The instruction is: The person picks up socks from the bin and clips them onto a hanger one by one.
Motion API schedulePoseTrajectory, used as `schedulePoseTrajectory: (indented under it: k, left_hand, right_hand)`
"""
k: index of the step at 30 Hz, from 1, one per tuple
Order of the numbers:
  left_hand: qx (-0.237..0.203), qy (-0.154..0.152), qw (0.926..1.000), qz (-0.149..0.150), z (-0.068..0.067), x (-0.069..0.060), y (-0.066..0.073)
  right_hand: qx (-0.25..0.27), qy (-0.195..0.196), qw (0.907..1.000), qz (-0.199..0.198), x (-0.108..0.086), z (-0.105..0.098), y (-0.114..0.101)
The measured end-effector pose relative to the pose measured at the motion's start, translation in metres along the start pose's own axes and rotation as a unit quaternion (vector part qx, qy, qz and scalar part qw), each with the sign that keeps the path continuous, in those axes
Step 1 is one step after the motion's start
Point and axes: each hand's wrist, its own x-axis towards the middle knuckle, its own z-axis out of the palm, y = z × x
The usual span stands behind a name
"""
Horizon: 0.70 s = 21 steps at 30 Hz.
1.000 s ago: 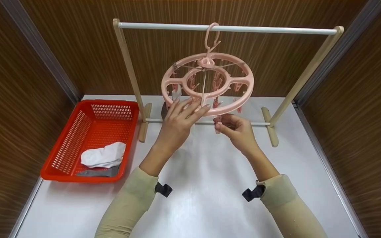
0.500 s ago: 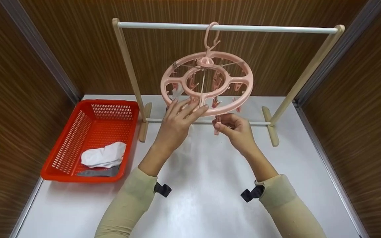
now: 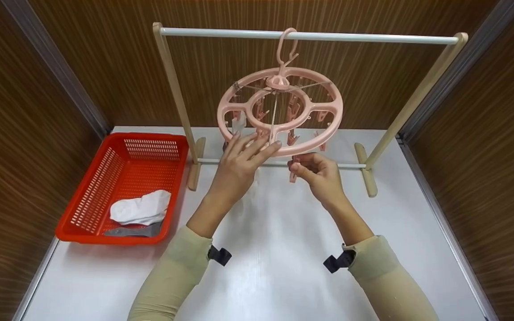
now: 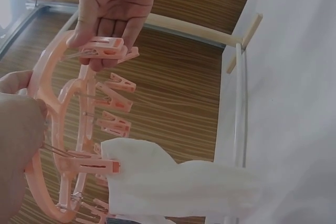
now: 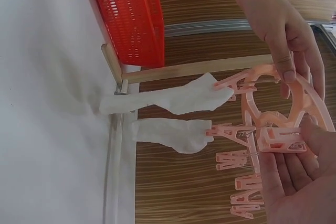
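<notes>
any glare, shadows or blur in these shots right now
Head view: a bright sheen on the white table, with soft grey shadows farther back; left wrist view: hazy, a hanging white sock fading into the pale background at its far end; right wrist view: fine detail soft, a dim shadow on the table.

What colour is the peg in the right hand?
Light pink. The peg shows best in the right wrist view.

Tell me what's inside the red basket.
The red basket holds a white, sock-like cloth and, beside it, a grey item; anything beneath them is hidden.
</notes>
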Motion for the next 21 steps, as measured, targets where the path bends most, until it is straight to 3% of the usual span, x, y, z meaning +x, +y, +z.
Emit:
schedulePoseTrajectory:
  k: [6,16,21]
  left_hand:
    - [-0.006,0.003,1.0000,-0.003,0.001,0.000,0.000]
    - [-0.005,0.006,1.0000,-0.001,0.002,-0.006,-0.003]
    - [-0.024,0.021,0.9994,-0.015,0.001,-0.016,-0.009]
  right_hand:
    - [0.004,0.005,1.0000,-0.008,0.005,-0.003,0.020]
    - [0.013,0.004,0.9997,-0.018,0.005,-0.003,0.021]
    - [0.023,0.011,0.9996,-0.013,0.005,-0.003,0.021]
